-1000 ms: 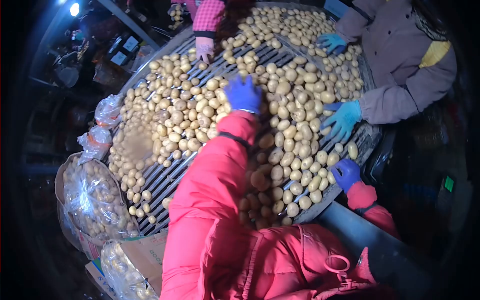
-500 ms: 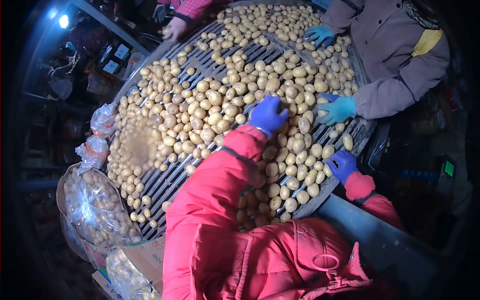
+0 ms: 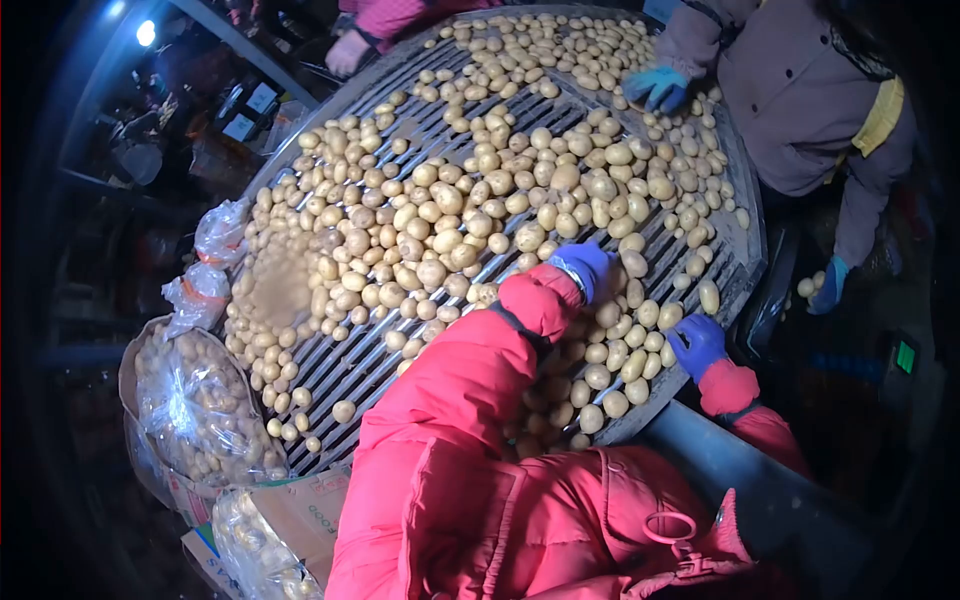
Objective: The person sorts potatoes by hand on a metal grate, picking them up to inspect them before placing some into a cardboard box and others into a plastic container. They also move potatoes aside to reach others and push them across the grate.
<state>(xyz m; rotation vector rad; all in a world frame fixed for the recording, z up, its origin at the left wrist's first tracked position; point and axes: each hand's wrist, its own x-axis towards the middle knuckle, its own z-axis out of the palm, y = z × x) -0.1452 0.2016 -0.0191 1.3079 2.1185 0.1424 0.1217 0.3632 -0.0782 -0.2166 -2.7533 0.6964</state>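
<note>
My left hand, in a blue-purple glove, reaches over the middle of the slatted metal table, among many potatoes. Its back faces the camera, and its fingers are hidden, so any hold cannot be made out. At the table's right edge is my right hand, gloved the same way. Its fingers are apart and slightly curved beside the nearest potatoes, with nothing visibly held. Both sleeves are red.
A co-worker's gloved hand is over potatoes at the upper right; the other is low beside potatoes off the table. Another person's hand is at the far edge. Potato-filled bags and a cardboard box stand left.
My left hand has moved right and toward me, and potatoes near it have shifted. The co-worker's nearer hand has left the table and dropped to the right.
</note>
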